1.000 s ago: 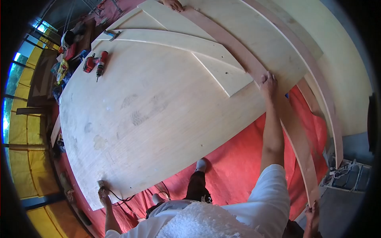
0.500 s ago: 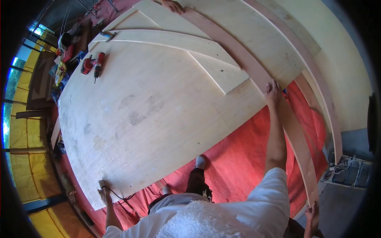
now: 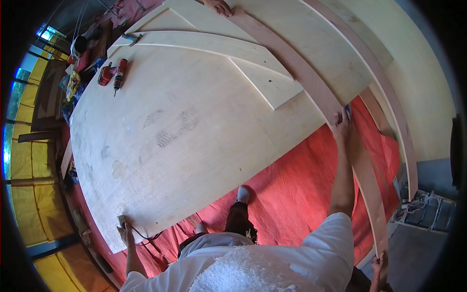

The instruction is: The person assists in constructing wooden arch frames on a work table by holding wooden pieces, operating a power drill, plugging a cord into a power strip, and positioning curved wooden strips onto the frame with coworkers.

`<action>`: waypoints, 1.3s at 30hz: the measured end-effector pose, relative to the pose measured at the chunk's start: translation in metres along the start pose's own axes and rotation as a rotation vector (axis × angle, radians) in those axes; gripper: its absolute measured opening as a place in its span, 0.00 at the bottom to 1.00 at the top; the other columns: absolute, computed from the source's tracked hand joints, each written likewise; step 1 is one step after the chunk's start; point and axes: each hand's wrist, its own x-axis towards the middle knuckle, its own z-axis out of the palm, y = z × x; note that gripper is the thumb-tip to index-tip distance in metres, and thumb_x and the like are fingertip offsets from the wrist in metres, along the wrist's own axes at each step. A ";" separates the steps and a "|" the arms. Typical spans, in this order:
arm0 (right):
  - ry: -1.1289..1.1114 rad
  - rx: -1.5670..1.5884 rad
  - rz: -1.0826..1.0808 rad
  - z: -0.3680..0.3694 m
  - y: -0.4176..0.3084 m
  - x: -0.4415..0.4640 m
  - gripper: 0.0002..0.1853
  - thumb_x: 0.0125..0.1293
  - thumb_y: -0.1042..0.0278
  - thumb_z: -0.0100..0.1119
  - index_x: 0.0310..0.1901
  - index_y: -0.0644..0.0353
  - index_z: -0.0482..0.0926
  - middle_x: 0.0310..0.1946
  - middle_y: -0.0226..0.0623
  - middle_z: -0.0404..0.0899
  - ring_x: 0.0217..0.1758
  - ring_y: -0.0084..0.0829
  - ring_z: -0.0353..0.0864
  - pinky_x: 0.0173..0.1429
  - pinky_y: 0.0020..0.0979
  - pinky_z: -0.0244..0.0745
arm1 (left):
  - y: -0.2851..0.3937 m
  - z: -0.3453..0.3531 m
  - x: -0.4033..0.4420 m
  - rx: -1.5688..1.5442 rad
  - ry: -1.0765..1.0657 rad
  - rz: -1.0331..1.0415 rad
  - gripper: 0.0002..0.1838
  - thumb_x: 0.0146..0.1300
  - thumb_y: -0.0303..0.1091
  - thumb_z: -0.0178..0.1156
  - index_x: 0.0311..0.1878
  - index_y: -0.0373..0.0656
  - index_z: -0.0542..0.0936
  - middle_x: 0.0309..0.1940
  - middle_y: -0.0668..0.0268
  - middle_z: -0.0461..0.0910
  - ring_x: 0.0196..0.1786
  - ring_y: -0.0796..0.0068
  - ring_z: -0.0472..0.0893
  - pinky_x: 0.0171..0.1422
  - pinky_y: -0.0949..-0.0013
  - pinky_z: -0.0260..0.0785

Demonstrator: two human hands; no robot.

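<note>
A long, thin, curved wooden strip [image 3: 304, 73] crosses the right side of a large pale plywood sheet [image 3: 204, 126] and runs on past its edge. My right hand [image 3: 342, 127] grips this strip near the sheet's corner, fingers curled over its edge. Something small and blue, partly hidden, shows beside those fingers. At the sheet's lower left corner, my left hand [image 3: 126, 234] lies with fingers stretched out, right by a small socket block [image 3: 121, 221] with a black cord. Whether it touches the block is unclear.
Other people's hands touch the strip's far end [image 3: 219, 7] and near end [image 3: 377, 265]. On the sheet are a red cordless drill [image 3: 118, 75], a curved wooden piece [image 3: 204, 46] and a clamp [image 3: 131, 39]. Red tarpaulin [image 3: 287, 194] covers the floor. Another curved strip [image 3: 384, 92] stands at right.
The strip and my right hand have shifted slightly right and toward me relative to the sheet. The far hand has moved a little right. My left hand stays by the socket block.
</note>
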 end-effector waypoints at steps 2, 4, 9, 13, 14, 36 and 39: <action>-0.022 -0.008 0.013 -0.006 0.003 -0.005 0.28 0.67 0.56 0.53 0.62 0.68 0.69 0.60 0.56 0.69 0.64 0.54 0.66 0.69 0.46 0.60 | 0.004 -0.002 0.000 0.006 -0.018 -0.008 0.51 0.62 0.66 0.51 0.73 0.32 0.49 0.71 0.43 0.57 0.72 0.51 0.60 0.73 0.63 0.53; -0.008 0.016 0.000 -0.011 0.008 -0.010 0.27 0.67 0.58 0.54 0.62 0.69 0.69 0.60 0.56 0.69 0.64 0.53 0.67 0.68 0.45 0.61 | 0.009 -0.005 -0.002 0.013 -0.040 -0.014 0.52 0.61 0.67 0.51 0.73 0.32 0.49 0.71 0.43 0.56 0.72 0.51 0.60 0.74 0.63 0.52; -0.026 0.027 -0.001 -0.022 0.020 -0.021 0.26 0.67 0.61 0.52 0.62 0.70 0.69 0.61 0.56 0.69 0.66 0.51 0.67 0.70 0.42 0.61 | 0.027 -0.015 -0.010 -0.012 -0.079 -0.023 0.55 0.60 0.69 0.51 0.73 0.31 0.47 0.71 0.43 0.56 0.73 0.51 0.59 0.74 0.63 0.52; -0.025 0.028 0.007 -0.029 0.031 -0.030 0.27 0.67 0.60 0.52 0.62 0.70 0.68 0.61 0.56 0.69 0.66 0.51 0.67 0.70 0.42 0.61 | 0.018 -0.008 -0.001 0.035 -0.044 -0.033 0.57 0.58 0.71 0.51 0.73 0.30 0.48 0.70 0.42 0.57 0.72 0.50 0.60 0.73 0.63 0.53; -0.019 0.031 0.000 -0.030 0.031 -0.032 0.27 0.67 0.60 0.52 0.63 0.70 0.68 0.61 0.57 0.69 0.66 0.51 0.67 0.70 0.42 0.61 | 0.019 -0.008 0.001 0.037 -0.035 -0.024 0.57 0.58 0.71 0.51 0.73 0.30 0.48 0.69 0.41 0.58 0.71 0.50 0.61 0.72 0.63 0.54; -0.100 -0.015 0.107 -0.120 0.086 -0.111 0.25 0.68 0.60 0.52 0.62 0.68 0.69 0.60 0.56 0.70 0.65 0.50 0.68 0.68 0.41 0.63 | 0.005 0.003 0.014 0.122 0.049 0.016 0.59 0.57 0.75 0.46 0.72 0.28 0.46 0.64 0.38 0.64 0.66 0.46 0.67 0.67 0.59 0.60; -0.073 -0.106 0.054 -0.137 0.112 -0.134 0.24 0.69 0.60 0.51 0.61 0.67 0.70 0.58 0.55 0.72 0.62 0.49 0.71 0.65 0.41 0.68 | -0.002 0.007 0.018 0.134 0.092 0.038 0.60 0.55 0.76 0.46 0.73 0.29 0.47 0.61 0.39 0.69 0.63 0.45 0.70 0.64 0.57 0.64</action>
